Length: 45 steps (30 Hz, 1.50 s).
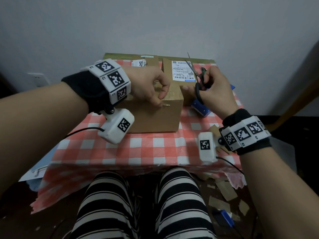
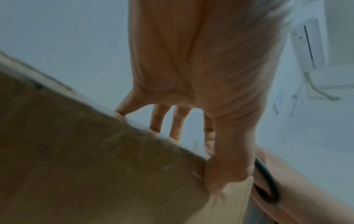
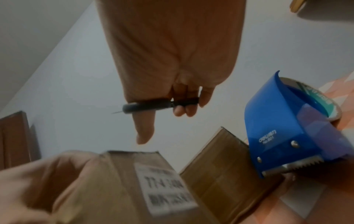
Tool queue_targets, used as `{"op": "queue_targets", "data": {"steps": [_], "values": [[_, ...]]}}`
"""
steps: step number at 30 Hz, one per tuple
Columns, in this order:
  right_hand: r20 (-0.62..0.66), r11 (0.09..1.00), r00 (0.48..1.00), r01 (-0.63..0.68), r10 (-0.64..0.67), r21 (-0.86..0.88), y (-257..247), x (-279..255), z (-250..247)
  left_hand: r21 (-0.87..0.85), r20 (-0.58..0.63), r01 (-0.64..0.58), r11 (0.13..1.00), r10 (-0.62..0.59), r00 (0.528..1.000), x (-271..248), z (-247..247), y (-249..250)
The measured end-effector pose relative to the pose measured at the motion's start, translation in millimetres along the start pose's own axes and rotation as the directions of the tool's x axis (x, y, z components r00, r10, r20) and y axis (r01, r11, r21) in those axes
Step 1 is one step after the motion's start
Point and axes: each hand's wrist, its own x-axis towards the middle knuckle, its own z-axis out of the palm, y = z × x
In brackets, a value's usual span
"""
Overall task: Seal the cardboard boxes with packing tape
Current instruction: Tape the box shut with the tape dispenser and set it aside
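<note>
A plain cardboard box (image 1: 151,116) stands nearest me on the checked cloth. My left hand (image 1: 155,90) grips its top front edge, with curled fingertips on the top and the thumb (image 2: 220,178) pressing a strip of tape (image 1: 165,105) onto the front face. Right of the box, my right hand (image 1: 212,87) holds black-handled scissors (image 1: 198,78) with the blades pointing up and away; the handle (image 3: 162,103) sits across its fingers. A blue tape dispenser (image 1: 201,106) lies on the cloth under that hand, its serrated blade (image 3: 293,166) facing the boxes.
Two more boxes stand at the back: one with a printed label (image 1: 146,62), one with a shipping label (image 1: 179,71). The table (image 1: 138,149) is small and set against a wall. Cardboard scraps (image 1: 224,188) lie at its right edge and on the floor. My striped legs (image 1: 141,204) are below.
</note>
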Motion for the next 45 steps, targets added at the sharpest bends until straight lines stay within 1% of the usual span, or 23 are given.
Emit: {"op": "queue_targets", "data": {"steps": [3, 5, 7, 10, 13, 17, 20, 23, 29, 33, 37, 40, 43, 45], "values": [[-0.058, 0.987, 0.990, 0.124, -0.131, -0.107, 5.3, -0.9, -1.0, 0.006, -0.054, 0.072, 0.997, -0.072, 0.996, 2.1, -7.5, -8.7], [-0.074, 0.959, 0.971, 0.211, -0.228, -0.191, 8.2, -2.4, -1.2, -0.023, -0.027, 0.113, 0.993, -0.114, 0.993, 3.7, -7.4, -11.5], [-0.071, 0.912, 0.945, 0.287, -0.320, -0.294, 12.3, -4.0, -1.0, -0.052, 0.015, 0.144, 0.988, -0.143, 0.990, 6.0, -5.7, -13.5], [-0.029, 0.837, 0.910, 0.367, -0.413, -0.405, 20.9, -7.3, -1.2, -0.081, 0.042, 0.163, 0.983, -0.160, 0.986, 8.5, -6.2, -15.4], [0.062, 0.744, 0.870, 0.454, -0.489, -0.490, 25.8, -8.9, -0.3, -0.089, 0.063, 0.176, 0.980, -0.171, 0.983, 10.2, -8.4, -16.5], [0.118, 0.631, 0.824, 0.507, -0.554, -0.587, 26.8, -7.2, 1.8, -0.095, 0.117, 0.196, 0.976, -0.185, 0.976, 12.1, -9.9, -17.7], [0.162, 0.567, 0.801, 0.535, -0.577, -0.627, 25.8, -7.3, 2.5, -0.116, 0.149, 0.218, 0.969, -0.200, 0.968, 11.5, -12.0, -19.1], [0.197, 0.517, 0.779, 0.559, -0.595, -0.649, 22.2, -8.4, 6.0, -0.115, 0.154, 0.228, 0.967, -0.209, 0.966, 11.0, -11.5, -20.3], [0.239, 0.452, 0.779, 0.552, -0.580, -0.701, 18.2, -9.3, 11.1, -0.153, 0.171, 0.235, 0.960, -0.208, 0.963, 8.6, -11.2, -19.7], [0.270, 0.366, 0.745, 0.568, -0.611, -0.737, 17.3, -11.6, 12.4, -0.220, 0.180, 0.227, 0.949, -0.190, 0.965, 6.1, -11.0, -19.5], [0.247, 0.317, 0.709, 0.562, -0.661, -0.764, 11.8, -13.1, 18.5, -0.248, 0.177, 0.235, 0.940, -0.195, 0.965, 6.3, -12.5, -19.3], [0.227, 0.282, 0.685, 0.546, -0.692, -0.789, 8.3, -14.7, 21.4, -0.271, 0.171, 0.212, 0.939, -0.169, 0.971, 5.9, -12.1, -20.7], [0.211, 0.248, 0.672, 0.519, -0.710, -0.818, 7.9, -15.3, 23.2, -0.270, 0.152, 0.202, 0.941, -0.165, 0.975, 6.2, -12.0, -22.5], [0.195, 0.239, 0.672, 0.497, -0.715, -0.834, 7.2, -15.1, 24.6, -0.259, 0.132, 0.188, 0.947, -0.159, 0.978, 5.3, -11.4, -22.5]]}}
